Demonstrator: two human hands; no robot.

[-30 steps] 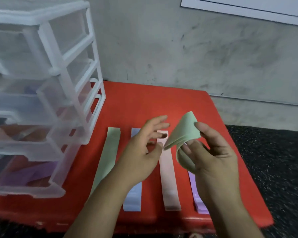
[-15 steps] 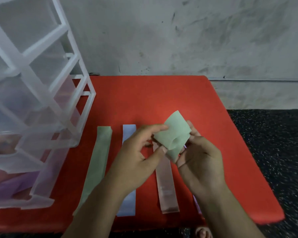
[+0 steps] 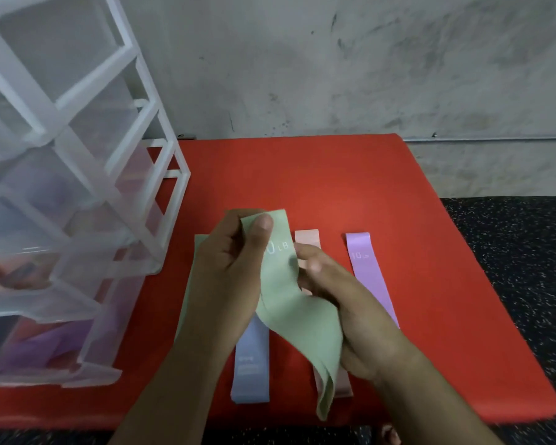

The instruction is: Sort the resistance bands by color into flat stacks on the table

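The left hand [image 3: 228,271] pinches the top of an unfolded green band [image 3: 296,319], thumb on its face; the right hand [image 3: 344,300] grips its middle. It hangs above the blue band [image 3: 251,370] and the pink band [image 3: 307,240] lying on the red desk [image 3: 334,187], between another green band [image 3: 188,303] and a purple band [image 3: 366,274].

held band [image 3: 289,303]: pale green, and we note white lettering;
leftmost flat band [image 3: 188,303]: the same pale green;
second flat band [image 3: 251,374]: light blue, white print;
third flat band [image 3: 307,240]: pale pink;
rightmost flat band [image 3: 371,284]: lilac, white print;
tabletop [image 3: 334,175]: we see plain red;
drawer unit [image 3: 77,155]: frosted white;
floor [image 3: 527,252]: black, pale-speckled
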